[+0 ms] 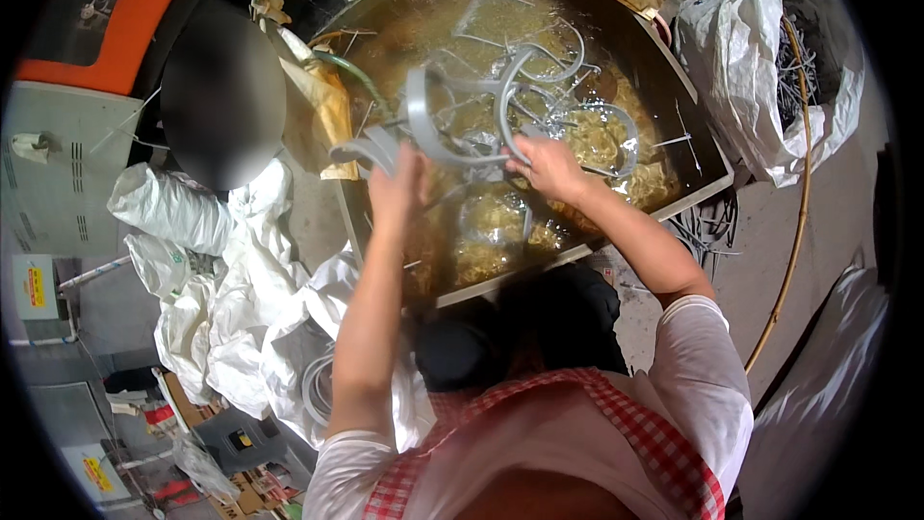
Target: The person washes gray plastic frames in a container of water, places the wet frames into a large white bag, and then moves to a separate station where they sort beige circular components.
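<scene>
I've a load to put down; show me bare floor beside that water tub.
Bare floor lies right of the tub, between the loose strips by its corner and the wooden stick. The left is crowded with white sacks; the tub itself with curved grey strips.

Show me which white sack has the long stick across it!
The upper-right sack: the brown stick crosses its front. The left sacks have no stick across them.
</scene>
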### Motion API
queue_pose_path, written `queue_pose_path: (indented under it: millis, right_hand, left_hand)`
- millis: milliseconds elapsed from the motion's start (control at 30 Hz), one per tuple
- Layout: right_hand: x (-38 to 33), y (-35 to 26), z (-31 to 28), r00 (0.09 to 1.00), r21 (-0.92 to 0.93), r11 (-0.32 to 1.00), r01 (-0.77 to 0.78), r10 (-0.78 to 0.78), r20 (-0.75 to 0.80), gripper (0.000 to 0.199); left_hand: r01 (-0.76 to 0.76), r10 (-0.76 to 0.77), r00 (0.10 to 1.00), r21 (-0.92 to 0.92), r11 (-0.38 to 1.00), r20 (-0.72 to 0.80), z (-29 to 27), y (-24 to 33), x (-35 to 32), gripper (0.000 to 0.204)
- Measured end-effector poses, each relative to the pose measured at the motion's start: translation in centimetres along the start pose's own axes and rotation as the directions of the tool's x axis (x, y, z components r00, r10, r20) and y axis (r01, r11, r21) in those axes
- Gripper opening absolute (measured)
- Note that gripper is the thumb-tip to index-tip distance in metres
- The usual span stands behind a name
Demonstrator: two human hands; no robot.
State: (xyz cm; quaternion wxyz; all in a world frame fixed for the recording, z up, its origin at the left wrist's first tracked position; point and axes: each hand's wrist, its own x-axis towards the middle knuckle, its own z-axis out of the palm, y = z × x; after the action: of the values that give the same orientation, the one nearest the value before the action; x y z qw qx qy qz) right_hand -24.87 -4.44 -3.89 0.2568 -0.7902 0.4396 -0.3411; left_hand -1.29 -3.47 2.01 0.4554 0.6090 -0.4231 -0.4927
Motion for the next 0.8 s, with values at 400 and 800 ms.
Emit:
queue_pose_path:
  millis: [400, 800]
  right_hand:
    - [0.2, 5.3, -2.9, 0.929, -0.191, 0.976, -0.103, 0.026, -0.369, 0.015]
    - [6.6, -2.9, -0.1, 0.800, -0.072, 0.811, 0.580, -0.585, -0.133, 0.031]
  left_hand:
    - [0.188, -0.154, 0.982, -0.416, 0.890, 0.112, -3.3, 0.5, -2.2, 0.029]
    - [-0.045, 0.030, 0.880, 0.021, 0.999, 0.474, 2.9, 2.1, -3.2, 0.045]
